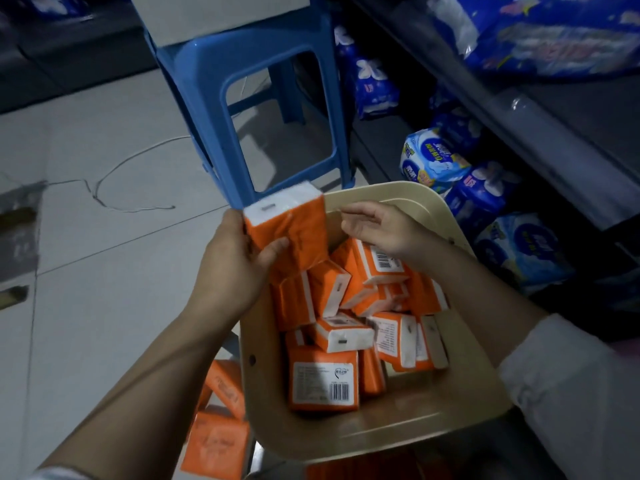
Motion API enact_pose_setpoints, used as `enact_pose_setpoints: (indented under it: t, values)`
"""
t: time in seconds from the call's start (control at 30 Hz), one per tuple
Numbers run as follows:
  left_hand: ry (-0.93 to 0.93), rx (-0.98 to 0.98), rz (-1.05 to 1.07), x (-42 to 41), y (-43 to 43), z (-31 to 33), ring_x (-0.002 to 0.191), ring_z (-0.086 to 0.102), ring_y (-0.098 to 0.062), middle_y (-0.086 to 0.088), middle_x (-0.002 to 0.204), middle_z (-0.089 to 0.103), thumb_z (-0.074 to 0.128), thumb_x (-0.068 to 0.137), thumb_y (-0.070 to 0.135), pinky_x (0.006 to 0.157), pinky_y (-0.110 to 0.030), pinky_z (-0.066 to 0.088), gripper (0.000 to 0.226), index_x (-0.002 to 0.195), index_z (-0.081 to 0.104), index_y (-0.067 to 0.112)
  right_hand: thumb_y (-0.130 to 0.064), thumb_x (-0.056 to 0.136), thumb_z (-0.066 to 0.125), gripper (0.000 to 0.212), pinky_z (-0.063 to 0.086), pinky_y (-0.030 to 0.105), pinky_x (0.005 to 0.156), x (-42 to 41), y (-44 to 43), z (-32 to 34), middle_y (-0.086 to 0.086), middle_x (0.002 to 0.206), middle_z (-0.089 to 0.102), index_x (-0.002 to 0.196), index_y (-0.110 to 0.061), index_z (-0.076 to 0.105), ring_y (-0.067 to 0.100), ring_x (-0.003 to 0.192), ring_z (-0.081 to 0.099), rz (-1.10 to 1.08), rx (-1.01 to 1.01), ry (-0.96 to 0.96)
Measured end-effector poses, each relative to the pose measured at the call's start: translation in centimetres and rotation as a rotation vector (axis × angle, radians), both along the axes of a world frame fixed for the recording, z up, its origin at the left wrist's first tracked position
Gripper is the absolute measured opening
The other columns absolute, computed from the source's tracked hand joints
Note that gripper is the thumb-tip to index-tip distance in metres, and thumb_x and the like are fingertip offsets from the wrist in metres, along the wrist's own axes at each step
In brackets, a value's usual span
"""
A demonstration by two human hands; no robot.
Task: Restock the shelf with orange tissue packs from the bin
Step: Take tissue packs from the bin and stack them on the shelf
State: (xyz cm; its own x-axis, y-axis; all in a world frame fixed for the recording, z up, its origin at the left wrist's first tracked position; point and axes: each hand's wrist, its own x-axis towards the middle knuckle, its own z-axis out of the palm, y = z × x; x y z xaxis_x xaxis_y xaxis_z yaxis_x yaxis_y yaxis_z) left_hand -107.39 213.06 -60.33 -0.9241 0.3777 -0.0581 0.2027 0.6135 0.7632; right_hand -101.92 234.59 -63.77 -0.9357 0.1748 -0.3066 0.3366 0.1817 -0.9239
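Observation:
A beige plastic bin (408, 431) sits low in the middle, holding several orange tissue packs (323, 379) in a loose heap. My left hand (235, 261) grips a stack of orange packs (298, 226) upright above the bin's far-left corner, thumb across the front. My right hand (377, 230) hovers over the bin's far side just right of that stack, fingers relaxed and holding nothing. The grey shelf (540, 133) runs along the right.
A blue plastic stool (263, 98) with a cardboard box on top stands just beyond the bin. Blue product bags (436, 161) fill the lower shelf at right. More orange packs (218, 438) lie below the bin's left side. A thin wire (114, 168) trails across the tiled floor.

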Motion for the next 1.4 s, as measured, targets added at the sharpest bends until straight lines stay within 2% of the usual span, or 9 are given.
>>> enact_pose_setpoints:
  t: [0.1, 0.17, 0.37, 0.5, 0.7, 0.87, 1.1, 1.2, 1.4]
  values:
    - [-0.035, -0.045, 0.115, -0.3, -0.1, -0.2, 0.087, 0.055, -0.019, 0.004, 0.104, 0.048, 0.062, 0.085, 0.039, 0.068, -0.036, 0.051, 0.048, 0.117, 0.037, 0.015, -0.047, 0.074, 0.072, 0.088, 0.032, 0.039, 0.109, 0.4, 1.0, -4.5, 0.009, 0.149, 0.029, 0.145, -0.017, 0.028, 0.022, 0.134, 0.032, 0.07, 0.641, -0.232]
    - [-0.055, -0.057, 0.12, -0.3, -0.2, -0.3, 0.088, 0.052, -0.018, 0.003, 0.103, 0.048, 0.062, 0.085, 0.04, 0.07, -0.036, 0.051, 0.051, 0.119, 0.036, 0.013, -0.047, 0.072, 0.073, 0.105, 0.021, 0.041, 0.114, 1.5, 0.5, -7.3, 0.01, 0.155, 0.01, 0.149, -0.015, 0.01, 0.028, 0.142, 0.015, 0.159, 0.734, -0.387]
    - [-0.104, -0.065, 0.125, -0.4, -0.6, -0.6, 0.089, 0.051, -0.015, 0.005, 0.101, 0.049, 0.064, 0.083, 0.041, 0.068, -0.029, 0.045, 0.05, 0.117, 0.038, 0.015, -0.028, 0.083, 0.066, 0.076, 0.041, 0.036, 0.101, 3.3, -1.4, -10.6, 0.008, 0.147, 0.034, 0.145, -0.015, 0.025, 0.024, 0.13, 0.039, -0.078, 0.869, -0.232]
    - [-0.084, -0.094, 0.122, -0.1, -0.8, -0.3, 0.089, 0.05, -0.015, 0.004, 0.102, 0.047, 0.063, 0.083, 0.042, 0.064, -0.025, 0.041, 0.053, 0.12, 0.037, 0.014, -0.019, 0.081, 0.06, 0.045, 0.044, 0.022, 0.065, 3.0, -0.8, -8.2, 0.009, 0.113, 0.059, 0.125, -0.011, 0.051, 0.017, 0.086, 0.057, -0.282, 0.538, -0.244]
    - [-0.143, 0.004, 0.294, 0.1, -0.6, 1.2, 0.088, 0.052, -0.025, -0.007, 0.102, 0.049, 0.062, 0.086, 0.038, 0.078, -0.045, 0.051, 0.05, 0.117, 0.033, 0.011, -0.018, 0.085, 0.05, 0.01, 0.044, 0.034, 0.065, 4.7, 0.6, -2.4, 0.009, 0.075, 0.053, 0.077, -0.013, 0.053, 0.023, 0.069, 0.056, -0.511, -0.249, -0.318]
    - [-0.217, 0.161, 0.344, 1.9, 0.2, 3.6, 0.091, 0.05, -0.025, -0.008, 0.102, 0.046, 0.06, 0.089, 0.035, 0.084, -0.044, 0.048, 0.047, 0.116, 0.032, 0.01, -0.006, 0.09, 0.049, 0.013, 0.053, 0.032, 0.066, 7.8, -0.4, 3.4, 0.006, 0.071, 0.061, 0.079, -0.011, 0.052, 0.019, 0.071, 0.062, -0.567, -0.684, -0.146]
    - [-0.232, 0.338, 0.212, 7.5, 1.7, 7.2, 0.093, 0.062, -0.026, -0.01, 0.101, 0.06, 0.064, 0.085, 0.037, 0.088, -0.044, 0.05, 0.028, 0.092, 0.041, 0.022, -0.011, 0.076, 0.056, 0.013, 0.059, 0.033, 0.071, 15.8, -2.3, 10.2, 0.009, 0.081, 0.061, 0.089, -0.01, 0.054, 0.019, 0.075, 0.066, -0.519, -0.818, 0.04]
    - [-0.308, 0.497, 0.117, 12.0, 1.8, 9.1, 0.087, 0.066, -0.02, -0.01, 0.1, 0.068, 0.063, 0.088, 0.029, 0.082, -0.038, 0.053, 0.025, 0.105, 0.057, 0.012, -0.013, 0.058, 0.067, 0.03, 0.057, 0.032, 0.077, 21.0, -3.4, 12.3, 0.007, 0.073, 0.064, 0.087, -0.012, 0.058, 0.018, 0.075, 0.066, -0.477, -0.789, 0.076]
    - [-0.462, 0.661, 0.003, 21.4, 0.9, 12.5, 0.082, 0.058, -0.002, 0.011, 0.093, 0.055, 0.06, 0.09, 0.019, 0.071, -0.021, 0.05, 0.038, 0.117, 0.033, 0.017, -0.014, 0.084, 0.057, 0.022, 0.058, 0.032, 0.076, 29.7, -5.7, 15.3, 0.003, 0.094, 0.072, 0.105, -0.018, 0.062, 0.015, 0.081, 0.069, -0.67, -0.675, 0.127]
